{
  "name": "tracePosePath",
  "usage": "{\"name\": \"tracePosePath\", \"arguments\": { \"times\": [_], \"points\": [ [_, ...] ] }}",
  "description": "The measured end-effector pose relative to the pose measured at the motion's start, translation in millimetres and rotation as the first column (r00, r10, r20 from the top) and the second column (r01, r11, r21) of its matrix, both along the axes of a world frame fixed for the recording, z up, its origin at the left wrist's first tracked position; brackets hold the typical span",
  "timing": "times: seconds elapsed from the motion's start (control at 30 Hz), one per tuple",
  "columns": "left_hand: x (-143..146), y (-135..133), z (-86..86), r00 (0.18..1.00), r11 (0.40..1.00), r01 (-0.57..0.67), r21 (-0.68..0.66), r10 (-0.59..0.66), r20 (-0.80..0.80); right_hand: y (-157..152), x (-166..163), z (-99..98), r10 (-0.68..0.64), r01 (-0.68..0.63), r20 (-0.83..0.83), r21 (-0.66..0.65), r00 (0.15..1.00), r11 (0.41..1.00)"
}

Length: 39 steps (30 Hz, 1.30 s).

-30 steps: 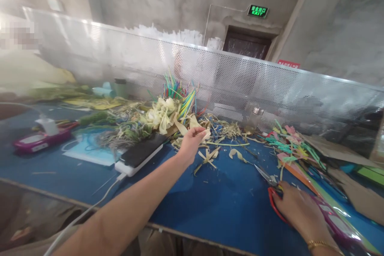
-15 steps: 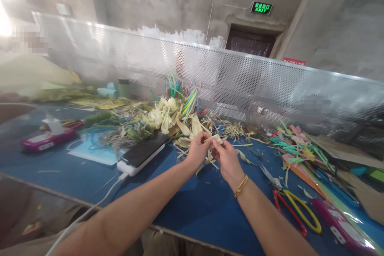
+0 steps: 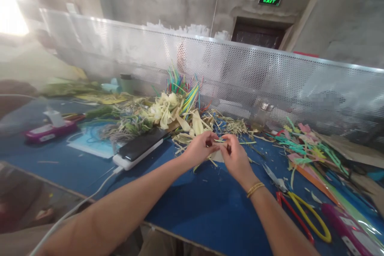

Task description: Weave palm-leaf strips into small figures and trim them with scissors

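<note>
Between my two hands is a pale, thin strip that looks like dried husk; a flat piece of it hangs below the fingertips. My left hand pinches its left side with thumb and fingers. My right hand, with a gold bracelet at the wrist, pinches the right side close by. Fingers partly hide the strip. Just beyond lies a heap of cream husk pieces. To the right of my right hand rest scissors with one red and one yellow handle.
A dark phone on a white power bank, with a cable attached, lies left. Colourful sticks stand behind the heap. Paper scraps and a purple device are right. A glass bottle stands by the perforated metal screen. Someone sits far left.
My hands have turned and drawn slightly apart at the fingertips. The pale strip now hangs lower, below the fingers, instead of showing above them. The view has shifted slightly.
</note>
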<state>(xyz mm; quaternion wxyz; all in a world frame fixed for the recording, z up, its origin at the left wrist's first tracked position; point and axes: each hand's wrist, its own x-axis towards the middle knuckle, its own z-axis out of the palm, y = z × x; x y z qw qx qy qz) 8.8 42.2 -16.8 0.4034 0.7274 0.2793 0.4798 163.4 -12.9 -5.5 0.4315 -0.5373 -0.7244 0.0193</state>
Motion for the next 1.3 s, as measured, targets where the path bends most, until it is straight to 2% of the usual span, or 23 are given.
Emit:
{"name": "tracePosePath", "arguments": {
  "times": [0.17,0.33,0.43,0.6,0.77,0.87,1.03,1.17,1.3],
  "points": [
    [0.4,-2.7,7.1,0.978,0.962,0.142,-0.233,-0.101,0.18,3.0,5.4,-2.4,0.059,-0.063,-0.198,-0.015,0.978,0.998],
    [-3.7,-6.3,18.0,0.951,0.922,0.207,-0.327,-0.111,0.289,-1.0,4.1,1.9,0.046,-0.055,-0.218,-0.036,0.975,0.998],
    [-4.9,-5.6,20.1,0.939,0.922,0.234,-0.308,-0.133,0.317,-2.5,4.1,3.4,0.011,-0.007,-0.221,0.017,0.975,1.0],
    [-5.7,-5.1,20.2,0.947,0.941,0.252,-0.226,-0.191,0.259,0.1,5.2,1.3,0.036,-0.02,-0.238,0.072,0.971,0.997],
    [-9.6,-15.1,29.8,0.981,0.989,0.129,-0.069,-0.117,0.158,-1.0,3.3,2.7,0.001,0.021,-0.172,0.122,0.985,0.992],
    [-8.6,-20.6,31.7,0.987,0.996,0.087,-0.006,-0.085,0.135,-4.8,-3.0,4.1,0.037,-0.016,-0.135,0.152,0.99,0.988],
    [-4.0,-19.1,26.0,0.971,0.982,0.179,-0.056,-0.168,0.168,-8.7,-12.8,1.8,0.107,-0.078,-0.176,0.163,0.979,0.983],
    [-7.3,-14.4,28.0,0.982,0.989,0.121,-0.08,-0.108,0.153,-7.2,-10.6,0.8,0.103,-0.072,-0.281,0.118,0.954,0.99],
    [-9.8,-11.8,28.4,0.984,0.989,0.142,-0.048,-0.136,0.117,-3.4,-3.8,0.1,0.092,-0.067,-0.366,0.081,0.926,0.994]
  ]
}}
